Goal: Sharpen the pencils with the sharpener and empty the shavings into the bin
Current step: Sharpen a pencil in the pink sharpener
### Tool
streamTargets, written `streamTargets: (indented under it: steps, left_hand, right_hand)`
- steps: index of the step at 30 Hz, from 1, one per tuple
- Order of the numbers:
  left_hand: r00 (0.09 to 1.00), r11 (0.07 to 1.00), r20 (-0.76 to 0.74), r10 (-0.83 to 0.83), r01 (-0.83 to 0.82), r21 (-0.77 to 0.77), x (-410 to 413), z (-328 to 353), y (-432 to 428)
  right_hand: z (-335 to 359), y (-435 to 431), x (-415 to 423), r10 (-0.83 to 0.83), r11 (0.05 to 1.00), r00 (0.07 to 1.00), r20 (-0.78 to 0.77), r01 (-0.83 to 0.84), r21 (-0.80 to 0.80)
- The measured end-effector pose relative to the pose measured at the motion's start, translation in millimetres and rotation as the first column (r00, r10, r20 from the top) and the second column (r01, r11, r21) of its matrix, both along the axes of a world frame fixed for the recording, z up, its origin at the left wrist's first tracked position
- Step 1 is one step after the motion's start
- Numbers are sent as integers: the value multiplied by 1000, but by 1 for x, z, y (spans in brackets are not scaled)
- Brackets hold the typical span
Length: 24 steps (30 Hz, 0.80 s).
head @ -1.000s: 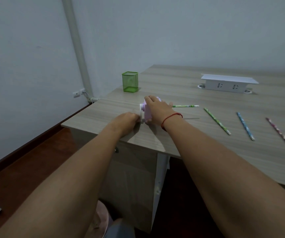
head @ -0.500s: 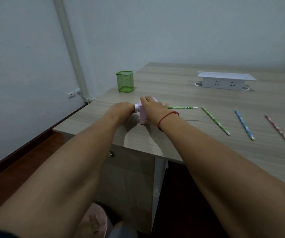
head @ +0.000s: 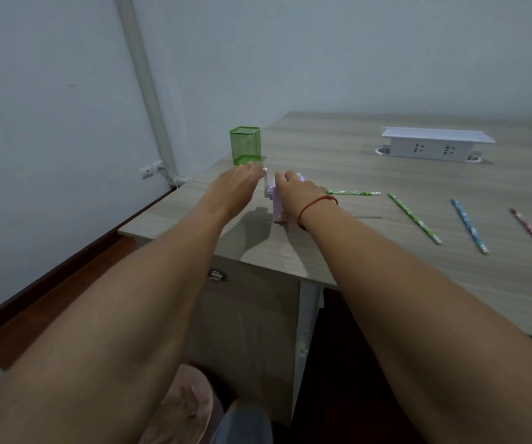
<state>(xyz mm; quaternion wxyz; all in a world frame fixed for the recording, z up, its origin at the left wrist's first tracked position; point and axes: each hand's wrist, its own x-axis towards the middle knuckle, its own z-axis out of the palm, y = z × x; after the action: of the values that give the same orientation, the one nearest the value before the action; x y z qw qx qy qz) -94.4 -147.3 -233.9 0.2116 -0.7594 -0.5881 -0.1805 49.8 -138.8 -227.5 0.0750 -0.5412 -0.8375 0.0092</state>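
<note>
A: Here, the left hand [head: 237,184] pinches the crank handle [head: 265,184]; the right hand [head: 296,192] clamps the pink sharpener [head: 278,208] on the table [head: 354,251], a green pencil [head: 354,193] inserted.

B: Risk: a weak right grip lets it slide off the near edge.

Left hand [head: 237,184] now higher than a second ago, up from beside the sharpener's [head: 278,205] base to the top of the white crank [head: 266,184], which stands upright. Fingers less curled than before. Camera view shifted slightly, showing more floor and wall.
</note>
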Motion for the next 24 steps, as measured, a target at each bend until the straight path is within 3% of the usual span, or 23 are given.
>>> streamTargets:
  steps: [9, 17, 24]
  left_hand:
    - [997, 995, 57, -43, 48, -91, 4, -26, -40]
    - [990, 925, 86, 108, -69, -373, 14, -32, -30]
    - [984, 900, 117, 133, -71, -430, 7, -37, -4]
  right_hand:
    - [-2, 2, -3, 9, 1000, 1000, -9, -10, -16]
    - [-6, 5, 0, 16, 1000, 999, -40, -17, -23]
    - [-14, 15, 3, 67, 998, 996, -59, -66, 19]
